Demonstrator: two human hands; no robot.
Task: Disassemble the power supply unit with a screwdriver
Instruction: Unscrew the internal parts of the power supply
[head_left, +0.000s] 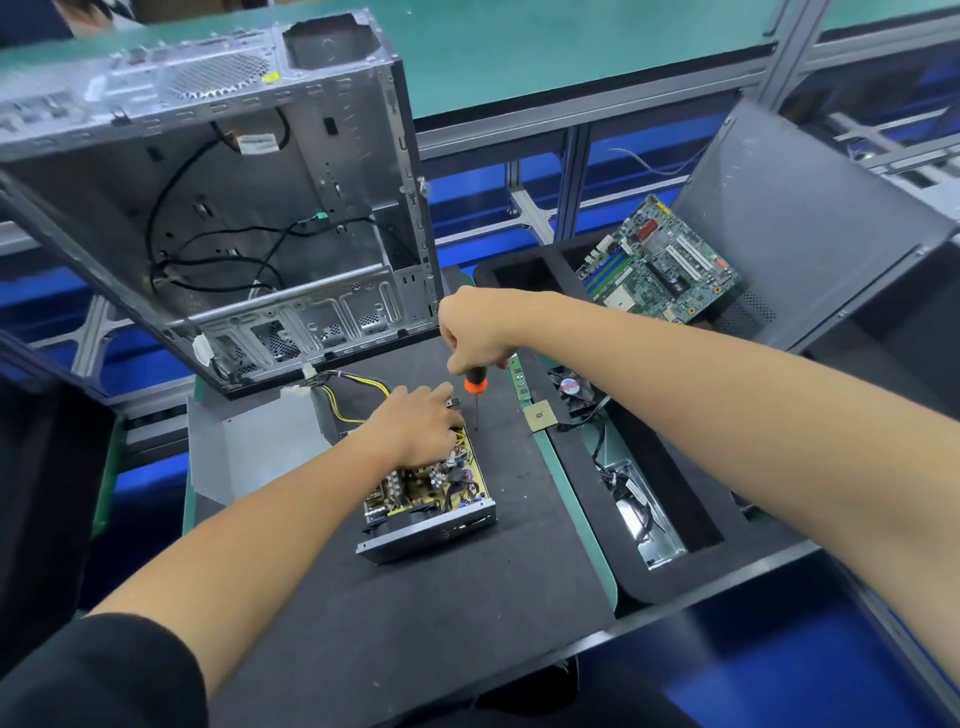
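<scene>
Our right hand (470, 332) is fisted round the handle of the screwdriver (475, 387), which stands upright with its tip down at the far corner of the power supply unit (431, 499); whether the tip is seated in a screw we cannot tell. Our left hand (415, 428) lies over the far end of the unit's circuit board, fingers bent down among the wires, steadying it; whether they pinch anything is hidden.

The unit sits near the middle of the black mat (415, 623). We judge the job about midway: the cover (249, 447) is already off and lies just beside the unit toward the mat's left edge, the yellow board exposed, but the board is still in its metal tray, so its fixings remain.

The yellow and black cable bundle (353, 392) trails off behind our left hand and may snag. The empty computer case (218, 208) stands at the mat's far edge. A CPU (539, 417) lies at the right edge, and beyond it a foam tray holds a fan (574, 389) and a motherboard (657, 260).
</scene>
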